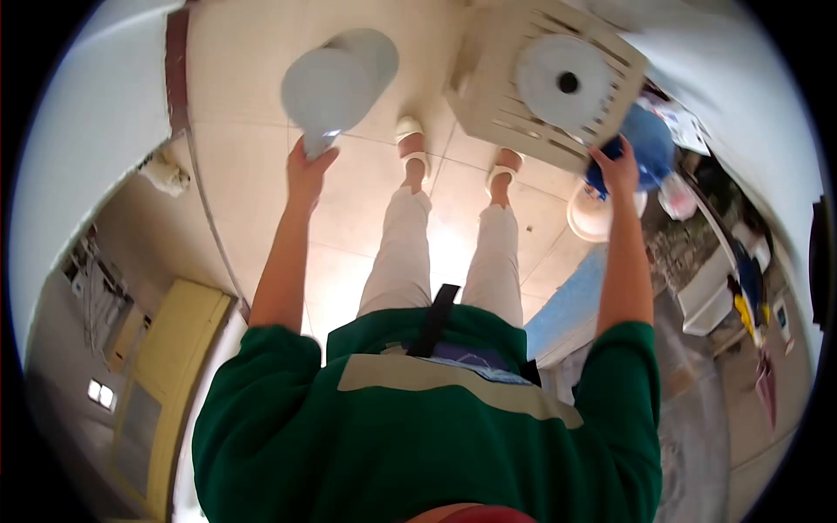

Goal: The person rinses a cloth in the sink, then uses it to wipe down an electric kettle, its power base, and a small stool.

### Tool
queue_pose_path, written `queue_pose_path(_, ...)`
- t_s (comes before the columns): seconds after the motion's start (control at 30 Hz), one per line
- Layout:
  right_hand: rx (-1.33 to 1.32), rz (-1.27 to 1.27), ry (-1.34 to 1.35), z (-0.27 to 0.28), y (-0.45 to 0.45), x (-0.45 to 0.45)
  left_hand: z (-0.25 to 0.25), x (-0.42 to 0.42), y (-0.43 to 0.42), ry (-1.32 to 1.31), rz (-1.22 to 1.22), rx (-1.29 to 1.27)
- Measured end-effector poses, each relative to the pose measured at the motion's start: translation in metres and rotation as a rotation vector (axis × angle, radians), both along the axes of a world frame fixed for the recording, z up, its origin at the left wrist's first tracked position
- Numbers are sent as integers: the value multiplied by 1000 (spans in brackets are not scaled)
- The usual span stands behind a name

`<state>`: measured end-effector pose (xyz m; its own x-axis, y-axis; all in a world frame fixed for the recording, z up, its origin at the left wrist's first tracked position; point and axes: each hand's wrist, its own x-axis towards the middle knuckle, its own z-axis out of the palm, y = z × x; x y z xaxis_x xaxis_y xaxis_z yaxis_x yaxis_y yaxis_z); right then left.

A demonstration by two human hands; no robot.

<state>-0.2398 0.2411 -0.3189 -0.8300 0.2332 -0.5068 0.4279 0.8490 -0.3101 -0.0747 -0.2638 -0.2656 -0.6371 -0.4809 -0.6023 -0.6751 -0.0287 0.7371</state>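
My left hand [308,173] is closed around the narrow handle end of a pale grey scoop-like container [327,87], held above the tiled floor. On the other side, my right hand [617,167] is at the corner of a beige slatted stool [514,122], thumb and fingers pressed at its edge. A round white disc [562,78] with a dark centre lies on the stool's slatted top. Next to my right hand is a blue rounded object [649,144].
A white basin [589,213] stands below the blue object. At the right are a pink-and-white bag [677,197], a white tray [708,292] and clutter along the wall. A yellow cabinet door [179,366] is at lower left. My feet are on the tiles [349,218].
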Motion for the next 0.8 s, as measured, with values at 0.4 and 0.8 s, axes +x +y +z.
queue_pose_path(0.4,-454,-544,-39,67,54,120,235,-71,145,-5,-101,376)
queue_pose_path(0.8,-932,-662,155,209,55,111,326,-72,213,-44,-511,170)
